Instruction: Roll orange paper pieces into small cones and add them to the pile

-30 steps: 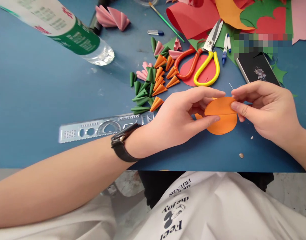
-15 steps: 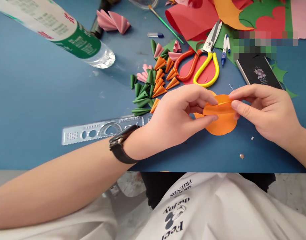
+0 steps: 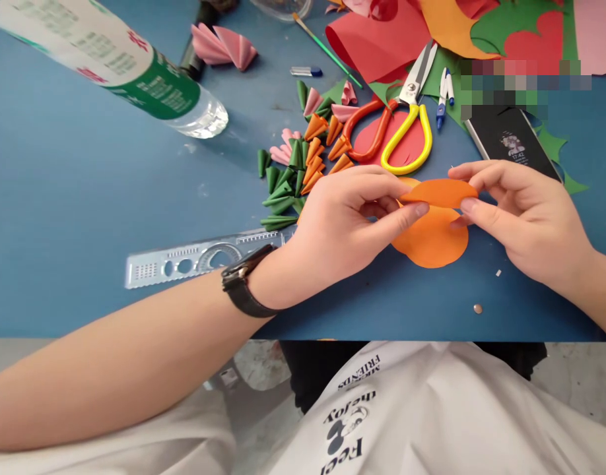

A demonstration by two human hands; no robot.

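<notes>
A small orange paper circle (image 3: 441,193), folded over into a half-moon, is held up between both hands. My left hand (image 3: 352,218) pinches its left end between thumb and fingers. The thumb of my right hand (image 3: 528,214) presses the other end, with the index finger raised behind it. Beneath, overlapping flat orange paper circles (image 3: 434,241) lie on the blue table (image 3: 75,191), partly covered by my left hand. Just beyond are scissors (image 3: 406,142) with one red and one yellow handle, and rolled orange paper cones (image 3: 313,161).
Green paper cones (image 3: 282,191) and a clear stencil ruler (image 3: 184,264) lie left of my hands. A water bottle (image 3: 169,92) stands further back. At right are a phone (image 3: 513,142), a pen (image 3: 441,109) and coloured paper scraps (image 3: 382,46). A small metal disc (image 3: 478,309) lies near the front edge.
The orange circle has gone from a partly open fold to a closed half-moon. My right index finger has lifted off the paper, and my left thumb has shifted onto the fold's edge.
</notes>
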